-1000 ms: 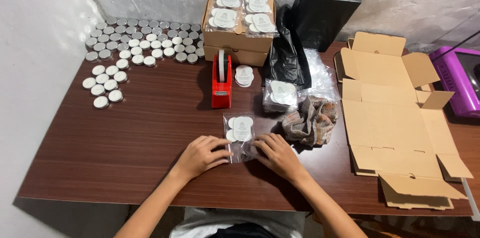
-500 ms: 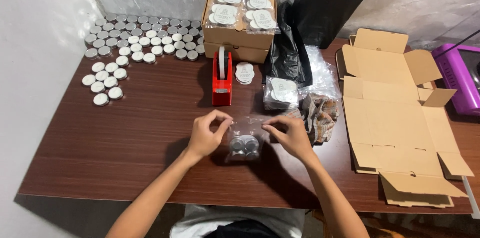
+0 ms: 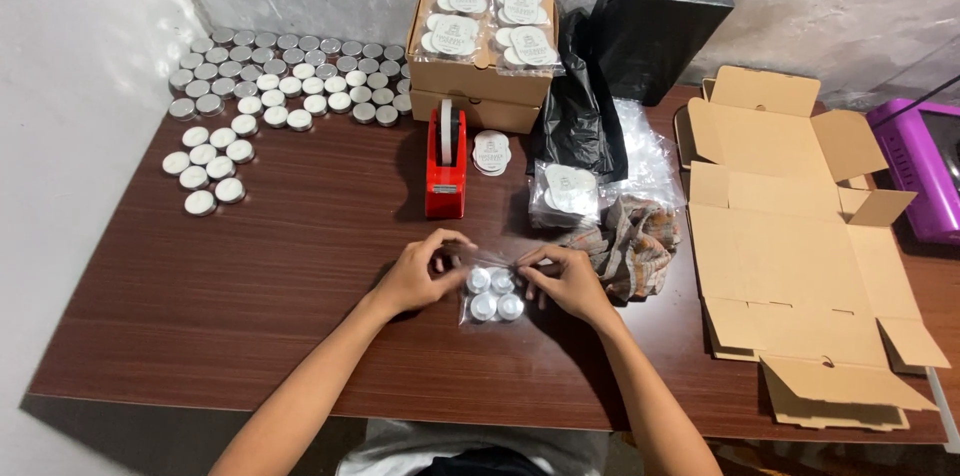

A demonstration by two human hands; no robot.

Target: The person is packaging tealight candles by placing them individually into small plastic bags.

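Clear plastic pouch (image 3: 492, 294) with four small round silver tins, pinched at its top edge between both hands, just off the dark wooden table (image 3: 300, 266), in front of the red tape dispenser (image 3: 446, 162). Left hand (image 3: 420, 274) curled, thumb and fingers closed on the pouch's left corner, forearm angled in from below. Right hand (image 3: 568, 282) mirrored, fingertips closed on the right corner. One tape dispenser. Left of it, loose silver tins (image 3: 280, 76) in rows, too many to count surely. Behind it, one brown carton (image 3: 478, 96) topped by four filled packs. Right of it, one black bag (image 3: 575, 106), one black box (image 3: 655, 26), one flattened cardboard box (image 3: 790, 236).
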